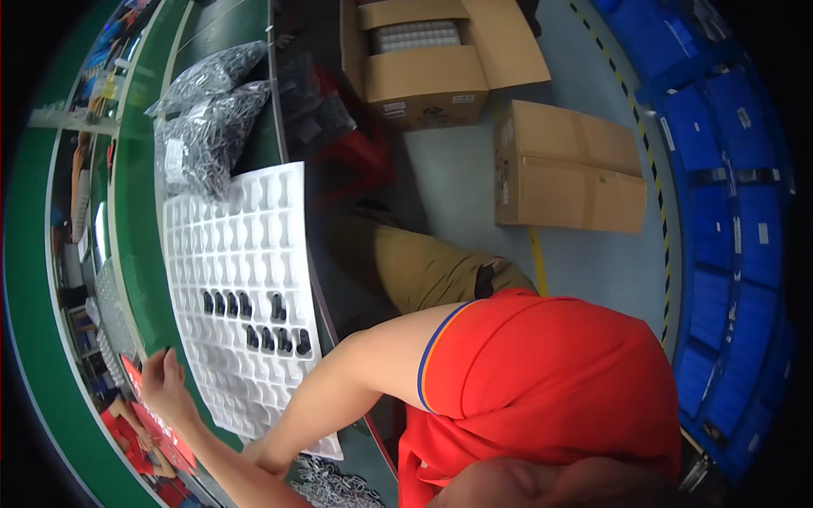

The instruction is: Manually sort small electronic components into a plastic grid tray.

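Observation:
My left hand [167, 391] is raised beside the left edge of a white moulded tray [235, 229]. Its fingers are curled together, with a small dark bit showing at the fingertips, too small to name. My right arm reaches across the tray's near corner; the right hand [269, 455] is mostly hidden behind my left forearm, its fingers out of sight. Two short rows of small black parts [246, 305] sit in the tray's wells. Close to my forearms, a heap of silvery chain-like metal pieces [332, 484] lies on the table.
Clear plastic bags of metal pieces [212, 127] rest at the tray's far end. An opened carton [423, 72] and a closed carton [572, 169] stand right of the table. Blue bins [716, 220] line the far right. A red printed sheet [157, 415] is past my left hand.

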`<control>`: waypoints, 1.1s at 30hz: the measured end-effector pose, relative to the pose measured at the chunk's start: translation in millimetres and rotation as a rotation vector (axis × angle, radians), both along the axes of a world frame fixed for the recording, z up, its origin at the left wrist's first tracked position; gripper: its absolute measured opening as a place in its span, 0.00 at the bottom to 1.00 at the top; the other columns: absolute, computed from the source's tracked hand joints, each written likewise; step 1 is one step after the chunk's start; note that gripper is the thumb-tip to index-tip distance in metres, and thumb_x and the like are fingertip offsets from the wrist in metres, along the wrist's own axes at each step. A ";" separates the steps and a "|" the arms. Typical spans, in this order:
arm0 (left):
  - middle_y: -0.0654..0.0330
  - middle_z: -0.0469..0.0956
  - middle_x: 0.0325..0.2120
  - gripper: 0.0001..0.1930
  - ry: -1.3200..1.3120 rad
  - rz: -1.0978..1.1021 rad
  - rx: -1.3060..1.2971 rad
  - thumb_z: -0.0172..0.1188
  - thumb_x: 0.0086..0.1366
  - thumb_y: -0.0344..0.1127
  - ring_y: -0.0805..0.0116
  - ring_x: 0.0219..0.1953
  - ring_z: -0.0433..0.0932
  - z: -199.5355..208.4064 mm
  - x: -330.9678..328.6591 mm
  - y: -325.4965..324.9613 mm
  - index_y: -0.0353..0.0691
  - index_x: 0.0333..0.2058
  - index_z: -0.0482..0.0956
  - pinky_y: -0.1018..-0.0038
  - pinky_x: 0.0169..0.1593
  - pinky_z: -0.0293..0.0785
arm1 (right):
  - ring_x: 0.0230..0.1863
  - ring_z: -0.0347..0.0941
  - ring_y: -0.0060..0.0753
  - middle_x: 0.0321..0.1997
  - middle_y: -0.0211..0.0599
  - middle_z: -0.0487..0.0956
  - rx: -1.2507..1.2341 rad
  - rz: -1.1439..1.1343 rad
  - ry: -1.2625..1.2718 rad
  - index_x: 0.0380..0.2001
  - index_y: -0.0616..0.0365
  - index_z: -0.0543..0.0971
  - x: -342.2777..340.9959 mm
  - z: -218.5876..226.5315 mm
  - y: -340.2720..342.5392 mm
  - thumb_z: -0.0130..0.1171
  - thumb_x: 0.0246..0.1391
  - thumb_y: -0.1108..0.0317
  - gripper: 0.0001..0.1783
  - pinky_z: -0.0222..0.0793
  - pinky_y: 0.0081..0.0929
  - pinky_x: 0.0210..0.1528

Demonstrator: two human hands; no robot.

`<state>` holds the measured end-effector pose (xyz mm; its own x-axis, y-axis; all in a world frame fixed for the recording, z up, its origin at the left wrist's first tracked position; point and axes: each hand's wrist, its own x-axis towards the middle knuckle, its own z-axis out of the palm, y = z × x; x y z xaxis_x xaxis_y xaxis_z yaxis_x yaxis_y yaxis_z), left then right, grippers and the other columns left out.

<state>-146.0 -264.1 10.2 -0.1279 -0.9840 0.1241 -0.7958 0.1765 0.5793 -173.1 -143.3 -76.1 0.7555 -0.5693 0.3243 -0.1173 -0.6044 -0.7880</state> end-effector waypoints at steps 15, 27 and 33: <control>0.58 0.81 0.36 0.10 0.979 0.657 -0.336 0.64 0.63 0.24 0.70 0.35 0.80 -69.8 139.0 251.5 0.32 0.43 0.80 0.77 0.39 0.79 | 0.26 0.74 0.23 0.27 0.38 0.79 0.516 0.080 -0.516 0.34 0.62 0.80 37.7 23.6 4.3 0.59 0.56 0.69 0.08 0.72 0.24 0.30; 0.55 0.81 0.36 0.12 1.144 0.627 -0.304 0.63 0.60 0.19 0.71 0.34 0.81 -57.5 139.0 257.9 0.27 0.44 0.79 0.79 0.42 0.80 | 0.30 0.75 0.18 0.29 0.31 0.80 0.533 0.144 -0.374 0.32 0.65 0.79 43.5 17.8 11.7 0.61 0.56 0.74 0.05 0.71 0.18 0.35; 0.55 0.81 0.36 0.15 1.094 0.596 -0.258 0.64 0.59 0.18 0.72 0.35 0.81 -57.4 135.2 260.8 0.25 0.46 0.78 0.80 0.44 0.79 | 0.32 0.76 0.19 0.30 0.32 0.81 0.438 0.147 -0.311 0.31 0.65 0.79 45.0 15.4 14.7 0.61 0.55 0.74 0.04 0.72 0.18 0.37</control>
<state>-10.8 -3.2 -47.2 0.6139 -0.7853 0.0801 0.0794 0.1624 0.9835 -128.2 -128.6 -60.7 0.7433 -0.5971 0.3018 0.2221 -0.2053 -0.9532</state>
